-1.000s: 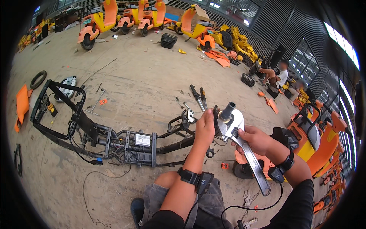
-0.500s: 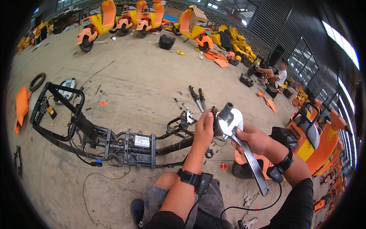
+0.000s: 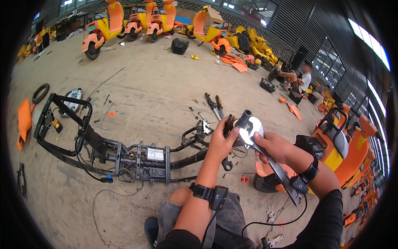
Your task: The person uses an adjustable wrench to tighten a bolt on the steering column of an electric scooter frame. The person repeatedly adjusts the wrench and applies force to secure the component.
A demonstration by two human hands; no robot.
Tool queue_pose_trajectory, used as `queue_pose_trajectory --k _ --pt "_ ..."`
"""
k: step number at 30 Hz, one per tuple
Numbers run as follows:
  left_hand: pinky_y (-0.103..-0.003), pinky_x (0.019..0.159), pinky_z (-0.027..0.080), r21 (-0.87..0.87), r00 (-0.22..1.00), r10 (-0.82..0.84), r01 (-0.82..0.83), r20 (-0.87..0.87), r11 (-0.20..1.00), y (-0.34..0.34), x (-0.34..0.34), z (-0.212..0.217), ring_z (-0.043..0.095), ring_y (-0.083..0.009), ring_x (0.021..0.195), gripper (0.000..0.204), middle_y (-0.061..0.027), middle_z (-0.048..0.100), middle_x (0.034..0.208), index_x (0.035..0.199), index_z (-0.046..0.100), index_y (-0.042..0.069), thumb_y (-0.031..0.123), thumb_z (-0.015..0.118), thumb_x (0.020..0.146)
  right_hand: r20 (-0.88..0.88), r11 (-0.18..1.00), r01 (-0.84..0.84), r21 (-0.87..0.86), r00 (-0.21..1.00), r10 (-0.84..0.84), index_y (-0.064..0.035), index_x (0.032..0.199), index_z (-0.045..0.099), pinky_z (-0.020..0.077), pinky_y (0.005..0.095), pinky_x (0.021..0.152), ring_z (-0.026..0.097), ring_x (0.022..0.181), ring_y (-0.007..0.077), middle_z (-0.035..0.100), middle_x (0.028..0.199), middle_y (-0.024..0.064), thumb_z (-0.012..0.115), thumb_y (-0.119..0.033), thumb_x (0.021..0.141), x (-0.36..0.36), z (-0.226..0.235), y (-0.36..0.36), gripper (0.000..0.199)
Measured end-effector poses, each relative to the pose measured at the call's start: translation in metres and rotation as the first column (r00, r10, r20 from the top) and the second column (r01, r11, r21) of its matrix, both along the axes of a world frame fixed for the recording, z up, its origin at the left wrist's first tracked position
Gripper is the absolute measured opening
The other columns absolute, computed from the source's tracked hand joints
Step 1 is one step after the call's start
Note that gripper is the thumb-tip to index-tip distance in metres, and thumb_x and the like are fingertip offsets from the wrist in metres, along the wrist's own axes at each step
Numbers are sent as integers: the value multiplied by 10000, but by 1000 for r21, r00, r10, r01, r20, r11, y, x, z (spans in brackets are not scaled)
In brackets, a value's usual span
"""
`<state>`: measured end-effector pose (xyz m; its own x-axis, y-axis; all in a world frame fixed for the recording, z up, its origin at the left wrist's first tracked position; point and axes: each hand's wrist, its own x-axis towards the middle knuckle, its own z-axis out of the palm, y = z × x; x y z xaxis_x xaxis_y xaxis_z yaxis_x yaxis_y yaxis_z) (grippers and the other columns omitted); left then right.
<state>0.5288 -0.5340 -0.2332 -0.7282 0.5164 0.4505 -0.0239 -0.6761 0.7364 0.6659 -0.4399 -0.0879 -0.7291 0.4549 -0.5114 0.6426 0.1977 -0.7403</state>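
head view shows a big silver wrench (image 3: 265, 155) held in front of the person, above the front end of a stripped black scooter frame (image 3: 103, 151). its long axis runs on a slant: the wide head sits up and to the left, around a black tube (image 3: 243, 119) that stands nearly upright, and the handle runs down and to the right, ending near the right forearm.

the right hand (image 3: 275, 147) is wrapped around the upper part of the handle, fingers curled closed on it, just below the head. the left hand (image 3: 222, 141) sits on the other side of the tube, thumb up and fingers pressed around the frame's neck right beside the wrench head (how far they wrap behind it cannot be told). so the wrench head lies between the two hands, touching the tube, with the handle passing through the right fist.

around them: the frame stretches off to the left across the concrete floor (image 3: 145, 87), with loose wires hanging from it. two black fork legs (image 3: 214, 106) lie on the floor beyond the hands. an orange scooter (image 3: 344, 145) stands close on the right, behind the right wrist. more orange and yellow scooters (image 3: 124, 20) stand at the far end, and a seated person (image 3: 304, 81) works well apart at the right.
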Motion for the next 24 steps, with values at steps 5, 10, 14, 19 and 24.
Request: queue_pose_trajectory --k 5,10,14,19,24 --pt "-309 969 470 -28 1000 30 -30 -4 999 0 -4 -3 615 -173 1091 564 -97 654 1202 1322 531 -15 358 699 934 -93 989 -16 -145 996 3 8 1119 513 498 296 551 566 634 139 611 844 70 442 -439 1051 5 5 -3 458" --pt "-302 966 456 -36 998 45 -46 -37 998 2 -6 -2 605 -159 1106 520 -85 659 1189 1287 559 -13 354 689 943 -79 986 -56 -156 996 44 2 1083 511 496 307 552 563 643 139 614 865 73 478 -378 1049 7 -1 2 383" --pt "-298 965 452 -57 1000 1 -3 -25 998 -1 -5 2 602 -158 1105 523 -82 657 1185 1284 556 -18 362 682 947 -2 999 -6 -31 1000 6 -12 1108 489 474 300 502 537 545 145 603 822 86 502 -456 1024 1 0 -2 452" --pt "-299 930 471 -77 999 31 -35 -44 996 -1 -6 0 611 -154 1067 514 -86 667 1145 1275 568 -4 376 680 947 10 999 9 -39 1000 -9 -14 1114 481 479 310 511 548 552 154 600 820 87 482 -463 1031 0 6 -8 457" --pt "-310 884 497 -52 995 63 -67 -71 996 2 -8 -3 628 -160 1009 504 -98 684 1090 1265 586 8 378 688 939 -58 984 -82 -158 996 73 -30 1092 503 492 327 523 557 628 145 604 835 68 455 -413 1052 7 2 -1 388"
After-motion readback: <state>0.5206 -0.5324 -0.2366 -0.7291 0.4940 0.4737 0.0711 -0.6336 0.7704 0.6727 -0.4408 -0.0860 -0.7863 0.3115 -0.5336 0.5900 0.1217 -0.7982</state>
